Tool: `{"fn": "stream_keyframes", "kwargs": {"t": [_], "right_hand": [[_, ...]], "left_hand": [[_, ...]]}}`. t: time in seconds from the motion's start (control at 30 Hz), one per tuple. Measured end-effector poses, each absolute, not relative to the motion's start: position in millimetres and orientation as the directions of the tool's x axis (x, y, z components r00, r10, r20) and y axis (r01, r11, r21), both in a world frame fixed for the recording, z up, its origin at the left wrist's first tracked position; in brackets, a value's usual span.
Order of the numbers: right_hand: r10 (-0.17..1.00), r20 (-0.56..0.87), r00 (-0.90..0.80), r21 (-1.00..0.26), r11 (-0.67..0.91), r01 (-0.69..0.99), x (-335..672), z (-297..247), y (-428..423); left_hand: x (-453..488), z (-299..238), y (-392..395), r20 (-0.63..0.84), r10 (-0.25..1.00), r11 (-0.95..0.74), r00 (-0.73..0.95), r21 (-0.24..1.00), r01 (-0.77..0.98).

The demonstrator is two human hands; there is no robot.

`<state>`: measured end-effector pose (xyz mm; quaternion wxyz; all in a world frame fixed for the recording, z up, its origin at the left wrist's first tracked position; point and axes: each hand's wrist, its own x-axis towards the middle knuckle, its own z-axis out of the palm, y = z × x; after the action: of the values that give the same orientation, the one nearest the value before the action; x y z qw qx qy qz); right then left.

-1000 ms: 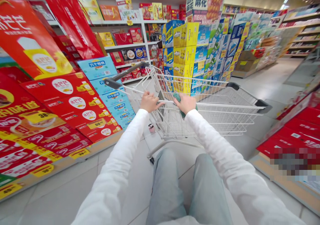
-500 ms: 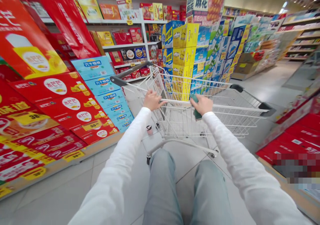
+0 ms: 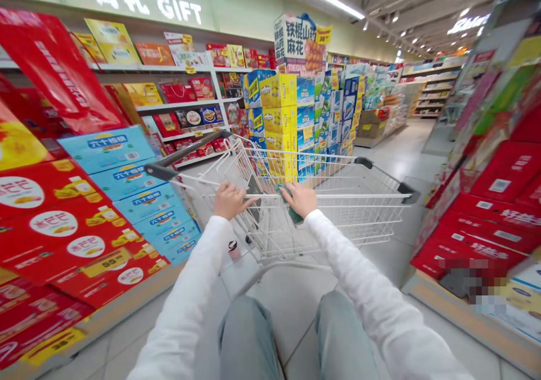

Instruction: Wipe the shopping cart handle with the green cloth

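My left hand (image 3: 230, 200) rests on the top rail (image 3: 338, 196) of a wire shopping cart (image 3: 338, 222), its fingers (image 3: 224, 189) together and curled over the bar. My right hand (image 3: 298, 198) lies on the same rail a little to the right, its fingers (image 3: 287, 191) together and closed around the bar. A green object (image 3: 287, 204) is pressed under them and hangs below the rail; its exact kind cannot be told. The cart stands ahead of me on a tile floor (image 3: 296, 306), beyond my white sleeves (image 3: 186, 290) and grey trousers (image 3: 247, 340).

Left: blue cartons (image 3: 107, 149) stacked beside red cartons (image 3: 54, 222), below white shelves (image 3: 177, 106); a small cup (image 3: 234, 249) on the floor just left of the cart. Ahead: yellow cartons (image 3: 276, 91) under a sign (image 3: 296, 39). Right: more red cartons (image 3: 499, 216).
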<state>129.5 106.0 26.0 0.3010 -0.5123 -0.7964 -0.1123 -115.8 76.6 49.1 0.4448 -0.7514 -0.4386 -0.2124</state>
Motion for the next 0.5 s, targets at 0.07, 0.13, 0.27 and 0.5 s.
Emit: {"fn": "stream_keyframes", "kwargs": {"t": [0.07, 0.13, 0.27, 0.5], "right_hand": [[0.777, 0.577, -0.252, -0.144, 0.401, 0.905, 151.8, 21.7, 111.3], [0.788, 0.579, -0.208, -0.164, 0.363, 0.917, 166.9, 18.0, 114.7], [0.781, 0.61, -0.134, -0.209, 0.321, 0.924, 170.4, 13.4, 118.3], [0.776, 0.628, -0.047, -0.276, 0.28, 0.919, 165.4, 10.0, 120.6]], "left_hand": [[-117.0, 46.8, 77.0, 0.727, 0.452, -0.228, 0.517, -0.466, 0.855], [-116.8, 44.7, 77.1, 0.732, 0.455, -0.245, 0.507, -0.445, 0.862], [-113.7, 42.5, 77.1, 0.72, 0.497, -0.246, 0.484, -0.418, 0.875], [-105.6, 45.4, 76.2, 0.666, 0.595, -0.249, 0.451, -0.381, 0.891]]}}
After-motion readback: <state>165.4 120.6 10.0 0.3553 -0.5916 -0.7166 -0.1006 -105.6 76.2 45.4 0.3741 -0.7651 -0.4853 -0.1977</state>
